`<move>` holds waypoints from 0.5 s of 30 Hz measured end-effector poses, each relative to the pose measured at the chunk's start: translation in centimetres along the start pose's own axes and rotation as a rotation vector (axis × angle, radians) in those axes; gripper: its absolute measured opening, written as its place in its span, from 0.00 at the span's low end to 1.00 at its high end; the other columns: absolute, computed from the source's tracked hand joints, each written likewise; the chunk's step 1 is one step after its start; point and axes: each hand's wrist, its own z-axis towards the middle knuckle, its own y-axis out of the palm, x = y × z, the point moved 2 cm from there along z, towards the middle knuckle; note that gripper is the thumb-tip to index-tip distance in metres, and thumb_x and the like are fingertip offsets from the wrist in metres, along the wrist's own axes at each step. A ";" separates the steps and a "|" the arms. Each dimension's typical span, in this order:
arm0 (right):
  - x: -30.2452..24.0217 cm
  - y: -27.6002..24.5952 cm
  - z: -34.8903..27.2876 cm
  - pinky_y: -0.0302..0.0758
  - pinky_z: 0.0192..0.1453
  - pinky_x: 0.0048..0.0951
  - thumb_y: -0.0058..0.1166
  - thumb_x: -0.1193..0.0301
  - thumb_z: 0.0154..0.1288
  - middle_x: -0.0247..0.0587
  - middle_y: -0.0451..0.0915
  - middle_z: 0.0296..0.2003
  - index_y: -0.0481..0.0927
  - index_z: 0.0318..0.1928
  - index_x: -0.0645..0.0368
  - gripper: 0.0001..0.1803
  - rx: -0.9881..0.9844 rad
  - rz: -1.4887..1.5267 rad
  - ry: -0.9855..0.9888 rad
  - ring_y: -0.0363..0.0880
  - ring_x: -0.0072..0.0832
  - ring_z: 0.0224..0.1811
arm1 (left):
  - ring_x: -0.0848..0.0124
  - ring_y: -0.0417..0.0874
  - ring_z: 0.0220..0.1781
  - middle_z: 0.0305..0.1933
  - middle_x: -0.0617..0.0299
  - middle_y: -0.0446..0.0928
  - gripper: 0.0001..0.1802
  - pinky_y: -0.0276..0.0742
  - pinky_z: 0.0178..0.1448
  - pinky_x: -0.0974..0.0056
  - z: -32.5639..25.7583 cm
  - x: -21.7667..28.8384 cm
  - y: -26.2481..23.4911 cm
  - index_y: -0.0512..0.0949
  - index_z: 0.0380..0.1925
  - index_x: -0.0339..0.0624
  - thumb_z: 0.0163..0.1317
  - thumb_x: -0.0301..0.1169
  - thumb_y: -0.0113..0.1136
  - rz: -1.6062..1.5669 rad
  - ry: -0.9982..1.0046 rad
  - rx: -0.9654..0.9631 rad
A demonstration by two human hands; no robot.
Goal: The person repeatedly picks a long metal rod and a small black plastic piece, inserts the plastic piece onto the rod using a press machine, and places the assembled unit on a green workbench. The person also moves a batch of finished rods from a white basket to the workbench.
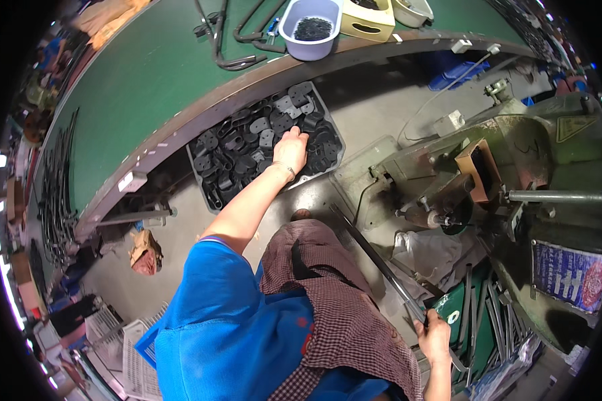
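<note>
My left hand reaches into a grey bin heaped with black plastic parts, a few grey ones among them. Its fingers are curled together at the pile, and what they grip, if anything, is hidden. Lower right, my right hand is closed around a long metal tube. The tube slants up and left from the hand, past my knees, and its far end points toward the bin.
A green-topped workbench curves over the bin, bearing bent tubes, a lilac tub and a yellow box. To my right stands a green machine with a small cardboard box. More metal tubes lie below it.
</note>
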 end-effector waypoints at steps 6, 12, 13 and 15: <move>-4.2 2.7 0.4 0.74 0.32 0.44 0.62 0.69 0.57 0.51 0.77 0.21 0.72 0.40 0.62 0.15 0.043 0.127 0.107 0.79 0.50 0.28 | 0.54 0.74 0.47 0.43 0.54 0.70 0.20 0.78 0.48 0.56 0.9 -3.3 1.4 0.77 0.34 0.40 0.37 0.26 0.72 0.013 0.163 -0.048; -6.5 5.5 0.2 0.73 0.29 0.40 0.63 0.69 0.59 0.49 0.76 0.20 0.73 0.43 0.62 0.16 0.075 0.372 0.138 0.77 0.48 0.22 | 0.68 0.79 0.38 0.41 0.58 0.76 0.21 0.78 0.43 0.69 0.3 -4.1 -1.0 0.71 0.44 0.37 0.49 0.18 0.63 -0.786 0.064 -0.078; -7.2 5.6 0.3 0.73 0.29 0.40 0.62 0.69 0.60 0.49 0.76 0.21 0.74 0.45 0.62 0.16 0.123 0.395 0.122 0.78 0.47 0.22 | 0.69 0.79 0.38 0.43 0.58 0.76 0.22 0.78 0.41 0.69 0.4 -3.4 -2.0 0.70 0.47 0.37 0.50 0.17 0.62 -0.934 0.009 -0.137; -8.0 5.6 0.7 0.73 0.29 0.38 0.62 0.68 0.61 0.49 0.77 0.21 0.74 0.48 0.62 0.18 0.221 0.434 0.086 0.78 0.44 0.22 | 0.72 0.80 0.38 0.47 0.57 0.77 0.24 0.80 0.38 0.71 0.5 -1.4 -4.3 0.67 0.52 0.37 0.54 0.16 0.59 -1.229 -0.105 -0.260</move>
